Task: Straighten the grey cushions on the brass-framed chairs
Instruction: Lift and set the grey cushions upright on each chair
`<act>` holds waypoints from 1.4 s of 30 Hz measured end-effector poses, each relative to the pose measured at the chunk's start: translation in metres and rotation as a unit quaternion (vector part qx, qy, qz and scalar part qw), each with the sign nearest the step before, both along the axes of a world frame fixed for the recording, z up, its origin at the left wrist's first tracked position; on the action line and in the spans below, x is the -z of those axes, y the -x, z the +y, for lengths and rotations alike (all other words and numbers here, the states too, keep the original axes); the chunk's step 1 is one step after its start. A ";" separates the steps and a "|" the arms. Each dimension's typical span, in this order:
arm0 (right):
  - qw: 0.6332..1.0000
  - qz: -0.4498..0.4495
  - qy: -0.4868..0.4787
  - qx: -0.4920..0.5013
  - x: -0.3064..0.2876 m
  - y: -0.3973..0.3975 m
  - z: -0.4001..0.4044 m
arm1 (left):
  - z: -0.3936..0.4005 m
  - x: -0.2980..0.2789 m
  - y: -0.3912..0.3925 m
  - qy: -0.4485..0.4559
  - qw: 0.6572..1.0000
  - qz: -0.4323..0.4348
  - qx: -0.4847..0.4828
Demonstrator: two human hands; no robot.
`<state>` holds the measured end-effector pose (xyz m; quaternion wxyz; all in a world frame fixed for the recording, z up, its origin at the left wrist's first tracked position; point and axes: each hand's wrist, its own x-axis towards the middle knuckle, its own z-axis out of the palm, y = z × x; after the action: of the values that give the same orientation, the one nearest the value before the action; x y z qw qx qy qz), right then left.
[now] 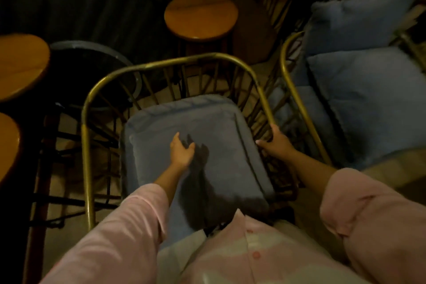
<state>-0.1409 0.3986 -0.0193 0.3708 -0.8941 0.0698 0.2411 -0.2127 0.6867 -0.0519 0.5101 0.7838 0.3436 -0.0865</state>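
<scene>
A grey seat cushion (pixel 161 127) lies flat in the brass-framed chair (pixel 161 64) right below me. My left hand (pixel 181 150) hovers just over the cushion's middle, fingers spread, holding nothing. My right hand (pixel 277 141) is closed around the chair's right brass rail where it slopes down beside the cushion. To the right stands a second brass-framed chair (pixel 291 80) with a grey seat cushion (pixel 368 97) and a grey back cushion (pixel 359 23) leaning against its backrest.
Round wooden stools (pixel 200 16) stand behind the near chair, and more wooden tops (pixel 20 64) at the left edge. A dark round stool (pixel 92 69) sits at the chair's back left. Dark metal chair legs crowd the floor around.
</scene>
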 end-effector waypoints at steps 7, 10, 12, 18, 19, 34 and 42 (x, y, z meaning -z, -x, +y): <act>0.990 -0.062 -0.037 0.122 -0.052 -0.034 -0.100 | -0.075 -0.058 -0.085 0.036 0.992 -0.047 0.113; 0.982 -0.062 -0.042 0.175 -0.064 -0.050 -0.150 | -0.115 -0.075 -0.124 0.076 0.984 -0.040 0.157; 0.976 -0.076 -0.050 0.197 -0.065 -0.065 -0.188 | -0.149 -0.086 -0.151 0.105 0.980 -0.034 0.165; 0.971 -0.070 -0.056 0.220 -0.069 -0.124 -0.297 | -0.264 -0.089 -0.231 0.134 0.979 -0.028 0.151; 0.972 -0.070 -0.054 0.220 -0.068 -0.136 -0.317 | -0.285 -0.087 -0.241 0.137 0.979 -0.025 0.147; 0.956 -0.004 -0.024 0.294 -0.037 -0.266 -0.519 | -0.522 -0.029 -0.320 0.253 0.965 0.070 -0.003; 0.955 0.062 -0.047 0.285 0.059 -0.282 -0.619 | -0.515 0.006 -0.331 0.254 0.961 0.098 -0.053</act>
<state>0.1409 -0.2202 -0.0779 0.4602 -0.8021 0.3331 0.1839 0.1179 0.1717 -0.0579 0.6597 0.5969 0.3999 -0.2203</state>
